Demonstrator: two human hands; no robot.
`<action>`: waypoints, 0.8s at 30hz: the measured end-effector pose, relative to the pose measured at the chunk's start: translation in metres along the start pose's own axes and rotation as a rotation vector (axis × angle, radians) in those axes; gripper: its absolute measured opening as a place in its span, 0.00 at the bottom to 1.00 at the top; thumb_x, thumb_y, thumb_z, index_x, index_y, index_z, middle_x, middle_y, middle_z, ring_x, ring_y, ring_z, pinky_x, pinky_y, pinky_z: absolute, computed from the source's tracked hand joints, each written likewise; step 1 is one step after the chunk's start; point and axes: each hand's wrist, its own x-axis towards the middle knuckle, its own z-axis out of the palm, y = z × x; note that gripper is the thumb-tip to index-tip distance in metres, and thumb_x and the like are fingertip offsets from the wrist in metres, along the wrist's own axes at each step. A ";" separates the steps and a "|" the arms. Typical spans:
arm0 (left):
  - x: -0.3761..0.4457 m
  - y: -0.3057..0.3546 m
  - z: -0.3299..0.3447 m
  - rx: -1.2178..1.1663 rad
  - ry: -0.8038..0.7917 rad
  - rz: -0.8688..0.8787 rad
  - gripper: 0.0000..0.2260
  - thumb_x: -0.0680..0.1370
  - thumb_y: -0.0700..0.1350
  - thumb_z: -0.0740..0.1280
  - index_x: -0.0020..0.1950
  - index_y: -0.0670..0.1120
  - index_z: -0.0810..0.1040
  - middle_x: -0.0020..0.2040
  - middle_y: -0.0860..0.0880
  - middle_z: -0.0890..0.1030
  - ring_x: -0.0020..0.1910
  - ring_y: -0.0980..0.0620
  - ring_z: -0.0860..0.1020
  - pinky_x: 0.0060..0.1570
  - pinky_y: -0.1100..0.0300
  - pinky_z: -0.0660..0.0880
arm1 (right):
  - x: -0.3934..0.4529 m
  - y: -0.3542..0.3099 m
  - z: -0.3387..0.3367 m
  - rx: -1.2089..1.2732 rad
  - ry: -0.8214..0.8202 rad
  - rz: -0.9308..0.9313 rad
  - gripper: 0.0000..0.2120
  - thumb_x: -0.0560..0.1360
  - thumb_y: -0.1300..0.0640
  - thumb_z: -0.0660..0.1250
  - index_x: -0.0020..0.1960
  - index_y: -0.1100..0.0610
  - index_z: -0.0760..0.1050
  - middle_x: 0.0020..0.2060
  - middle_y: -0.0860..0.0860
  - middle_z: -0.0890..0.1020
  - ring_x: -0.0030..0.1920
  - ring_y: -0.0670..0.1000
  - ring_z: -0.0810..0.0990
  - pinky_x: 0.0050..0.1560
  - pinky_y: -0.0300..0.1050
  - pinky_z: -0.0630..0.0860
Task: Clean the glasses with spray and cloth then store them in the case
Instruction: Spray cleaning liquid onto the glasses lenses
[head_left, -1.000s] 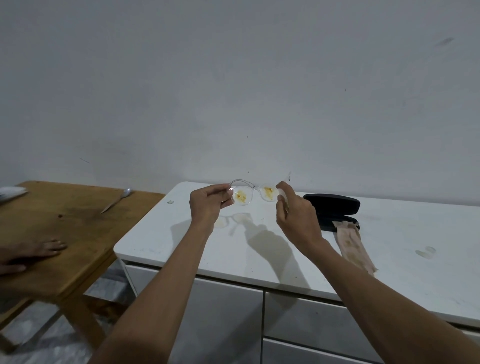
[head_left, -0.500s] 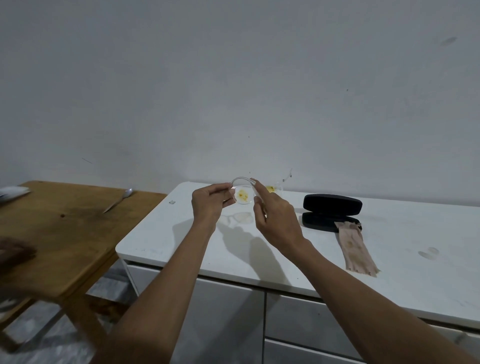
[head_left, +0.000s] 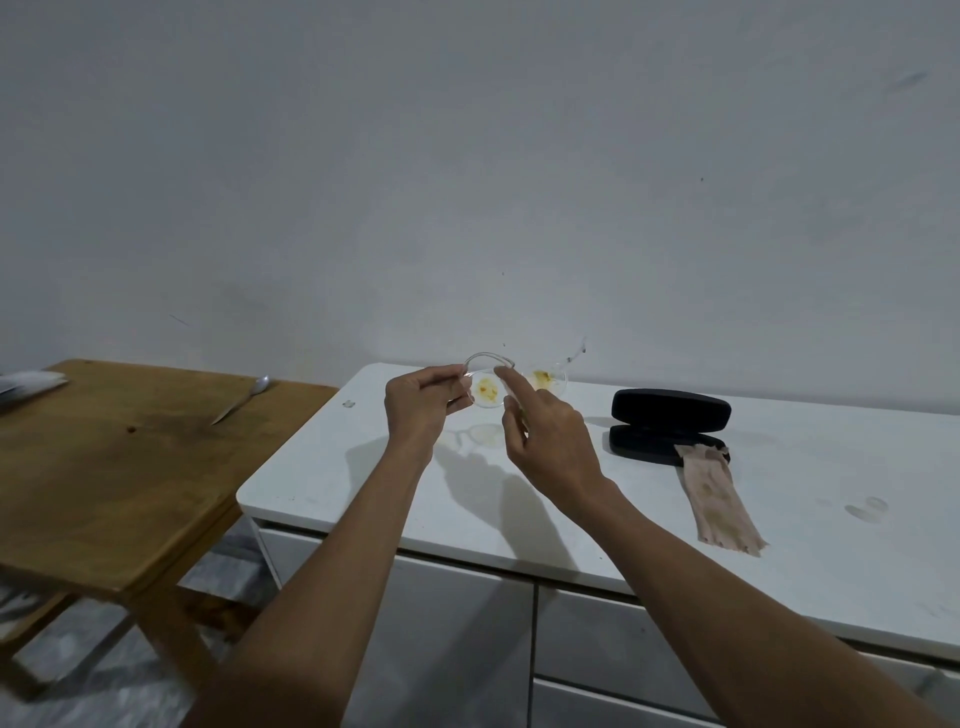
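Clear-framed glasses (head_left: 543, 381) with yellow smears on both lenses hang in the air above the white cabinet top (head_left: 810, 499). My left hand (head_left: 423, 402) pinches their left end. My right hand (head_left: 545, 436) is in front of them, its index finger stretched up against the folded temple arm over the left lens; a firm grip is not visible. A black glasses case (head_left: 670, 423) lies open to the right on the cabinet. A stained beige cloth (head_left: 719, 501) trails from the case toward the front edge. No spray bottle is in view.
A wooden table (head_left: 119, 467) stands to the left, lower than the cabinet, with a spoon (head_left: 244, 397) and a white object (head_left: 26, 387) at its far edge. The wall rises right behind the cabinet. Faint smudges (head_left: 865, 509) mark the cabinet top at the right.
My right hand left the right end of the glasses and moved left to the temple arm by the left lens. A person's hand that rested on the wooden table is gone.
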 end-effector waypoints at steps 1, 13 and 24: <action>0.000 0.000 0.000 0.002 0.004 -0.001 0.08 0.72 0.31 0.76 0.51 0.35 0.86 0.45 0.41 0.87 0.41 0.46 0.85 0.44 0.59 0.84 | 0.000 0.001 0.001 -0.009 -0.017 0.006 0.20 0.81 0.53 0.56 0.72 0.49 0.72 0.34 0.55 0.78 0.33 0.59 0.77 0.34 0.53 0.78; 0.004 0.001 -0.006 -0.039 0.021 -0.015 0.09 0.73 0.31 0.75 0.52 0.34 0.85 0.47 0.38 0.85 0.43 0.44 0.83 0.44 0.59 0.84 | -0.005 0.014 -0.011 0.183 0.101 0.308 0.19 0.84 0.56 0.57 0.74 0.48 0.70 0.28 0.46 0.73 0.31 0.47 0.74 0.36 0.44 0.68; 0.008 0.019 0.001 -0.074 -0.016 0.004 0.10 0.73 0.31 0.75 0.54 0.32 0.84 0.48 0.37 0.85 0.44 0.44 0.84 0.46 0.57 0.85 | 0.002 0.046 -0.032 0.835 0.258 0.716 0.20 0.79 0.63 0.64 0.65 0.43 0.77 0.32 0.54 0.67 0.27 0.51 0.63 0.23 0.39 0.66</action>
